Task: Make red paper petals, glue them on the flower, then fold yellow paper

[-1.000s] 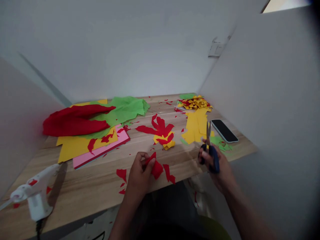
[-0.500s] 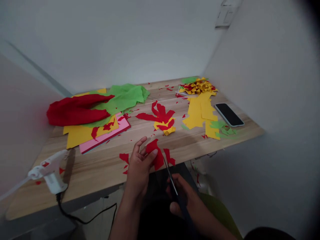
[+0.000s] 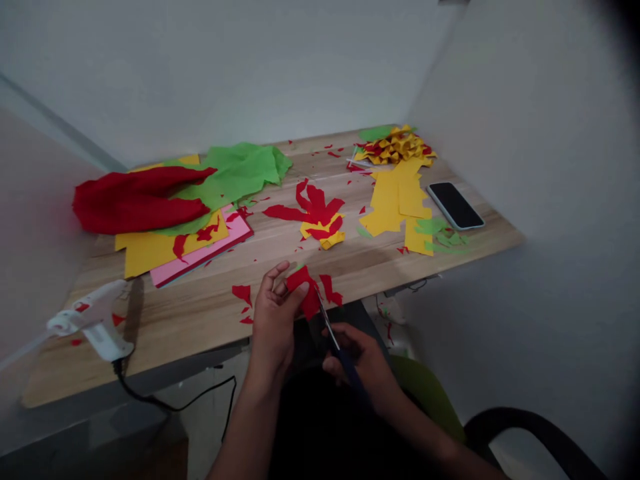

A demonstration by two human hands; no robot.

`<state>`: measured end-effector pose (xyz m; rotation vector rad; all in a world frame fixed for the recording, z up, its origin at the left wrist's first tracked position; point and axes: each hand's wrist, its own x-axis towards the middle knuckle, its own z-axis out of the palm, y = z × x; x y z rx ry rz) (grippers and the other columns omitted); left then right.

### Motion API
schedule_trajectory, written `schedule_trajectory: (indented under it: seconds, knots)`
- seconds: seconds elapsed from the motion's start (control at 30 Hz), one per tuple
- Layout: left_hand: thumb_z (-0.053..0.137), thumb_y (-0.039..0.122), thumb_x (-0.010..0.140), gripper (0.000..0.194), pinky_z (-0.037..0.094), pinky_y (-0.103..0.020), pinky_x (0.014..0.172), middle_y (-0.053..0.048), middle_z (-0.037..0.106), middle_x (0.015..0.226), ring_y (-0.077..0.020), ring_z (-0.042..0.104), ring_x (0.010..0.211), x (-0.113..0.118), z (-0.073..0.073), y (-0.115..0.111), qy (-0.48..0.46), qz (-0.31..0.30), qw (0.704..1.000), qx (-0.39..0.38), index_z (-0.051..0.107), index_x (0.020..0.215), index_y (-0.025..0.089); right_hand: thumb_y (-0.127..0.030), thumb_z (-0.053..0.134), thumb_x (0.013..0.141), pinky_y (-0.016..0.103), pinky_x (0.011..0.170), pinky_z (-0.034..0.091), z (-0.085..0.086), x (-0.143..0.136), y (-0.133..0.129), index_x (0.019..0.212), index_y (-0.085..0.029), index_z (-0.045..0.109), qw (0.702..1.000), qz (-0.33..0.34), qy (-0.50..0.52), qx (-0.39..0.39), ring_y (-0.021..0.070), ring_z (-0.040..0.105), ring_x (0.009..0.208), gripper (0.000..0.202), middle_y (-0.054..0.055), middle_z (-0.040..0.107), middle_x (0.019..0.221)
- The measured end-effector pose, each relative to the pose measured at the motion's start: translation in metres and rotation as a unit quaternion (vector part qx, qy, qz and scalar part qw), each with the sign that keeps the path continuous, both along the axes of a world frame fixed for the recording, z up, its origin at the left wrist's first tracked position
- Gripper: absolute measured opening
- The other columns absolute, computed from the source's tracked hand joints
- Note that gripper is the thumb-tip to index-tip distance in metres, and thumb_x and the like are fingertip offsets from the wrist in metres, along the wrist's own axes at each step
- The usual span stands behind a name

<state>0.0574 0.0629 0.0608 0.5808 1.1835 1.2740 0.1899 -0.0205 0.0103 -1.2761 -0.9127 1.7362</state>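
Note:
Between the thumb and fingers of my left hand is a small piece of red crepe paper, above the table's front edge. My right hand grips a pair of scissors with dark handles, their blades at the right edge of the red paper. Just past the blades lies a red scrap; another red scrap rests left of my left hand. Farther back, red strips lie fanned out over a folded yellow paper piece.
At the left stands a white glue gun with its cord. Red crepe paper and green crepe paper cover yellow and pink sheets. Right are yellow cutouts, a phone and a pile of folded yellow pieces.
The whole view has shifted, so the table sits higher in the picture. The scissor blades have come up against the red paper's right edge. Both hands keep their hold.

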Motion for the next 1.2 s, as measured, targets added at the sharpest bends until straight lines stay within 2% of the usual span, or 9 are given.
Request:
schedule_trajectory:
  seconds: [0.13,0.3,0.4,0.47,0.63,0.8,1.0,1.2]
  knots:
    - [0.084,0.019,0.062,0.064,0.055,-0.019,0.062,0.000,0.071,0.088,-0.0101,0.067,0.067,-0.005,-0.004,0.000,0.007,0.014,1.000,0.002,0.056,0.119,0.022,-0.049,0.078,0.066,0.022,0.041,0.034,-0.002,0.000,-0.004,0.102,-0.021,0.059,0.999,0.004,-0.008,-0.039,0.0076,0.040,0.043,0.049,-0.008,0.052,0.062]
    - [0.086,0.022,0.059,0.067,0.052,-0.017,0.059,0.002,0.071,0.081,-0.0084,0.064,0.062,-0.011,-0.003,0.000,0.027,0.025,0.999,-0.001,0.055,0.118,0.022,-0.051,0.075,0.075,0.025,0.062,0.042,0.005,0.006,-0.006,0.104,-0.023,0.053,0.998,0.027,0.010,0.055,0.0114,0.051,0.067,0.046,-0.002,0.058,0.080]
    - [0.087,0.023,0.057,0.070,0.049,-0.016,0.055,0.004,0.068,0.074,-0.0074,0.060,0.056,-0.011,0.000,-0.001,0.032,0.015,0.999,-0.004,0.053,0.118,0.021,-0.056,0.071,0.078,0.026,0.062,0.041,0.007,0.004,-0.007,0.107,-0.022,0.053,0.996,0.059,0.026,0.062,0.0117,0.050,0.066,0.048,-0.001,0.057,0.081]
    - [0.086,0.024,0.057,0.072,0.047,-0.017,0.052,0.006,0.067,0.072,-0.0075,0.058,0.052,-0.009,0.002,-0.002,0.030,0.002,1.000,-0.009,0.052,0.120,0.022,-0.059,0.071,0.076,0.026,0.062,0.042,0.006,0.000,-0.006,0.106,-0.021,0.054,0.996,0.057,0.027,0.059,0.0119,0.051,0.065,0.051,-0.001,0.057,0.079]
    - [0.086,0.025,0.058,0.072,0.047,-0.020,0.055,0.005,0.065,0.073,-0.0096,0.060,0.056,-0.007,0.003,-0.005,0.051,-0.004,0.998,-0.020,0.051,0.121,0.022,-0.065,0.074,0.068,0.025,0.054,0.042,-0.002,-0.010,0.000,0.105,-0.021,0.056,0.999,0.029,0.027,0.027,0.0104,0.049,0.054,0.060,-0.003,0.056,0.070]
    - [0.087,0.029,0.058,0.075,0.045,-0.020,0.055,0.009,0.059,0.065,-0.0093,0.057,0.054,-0.012,-0.001,-0.007,0.059,-0.016,0.998,-0.014,0.051,0.123,0.023,-0.061,0.080,0.061,0.021,0.039,0.035,-0.015,-0.010,-0.002,0.102,-0.022,0.058,0.999,0.015,-0.008,-0.027,0.0066,0.041,0.040,0.061,-0.007,0.051,0.064]
    - [0.086,0.029,0.059,0.075,0.048,-0.021,0.057,0.006,0.062,0.070,-0.0125,0.061,0.061,-0.016,-0.004,-0.007,0.061,-0.019,0.998,-0.013,0.050,0.125,0.023,-0.060,0.072,0.071,0.021,0.043,0.033,-0.027,-0.004,-0.010,0.098,-0.024,0.057,0.999,0.029,-0.003,0.015,0.0068,0.038,0.046,0.048,-0.006,0.047,0.066]
    - [0.086,0.027,0.059,0.077,0.049,-0.021,0.056,0.001,0.070,0.080,-0.0119,0.063,0.060,-0.016,-0.001,-0.008,0.048,-0.042,0.998,-0.025,0.048,0.125,0.022,-0.061,0.068,0.075,0.024,0.054,0.032,-0.018,-0.005,-0.006,0.100,-0.024,0.054,0.994,0.048,0.004,0.100,0.0095,0.036,0.057,0.047,-0.004,0.048,0.071]
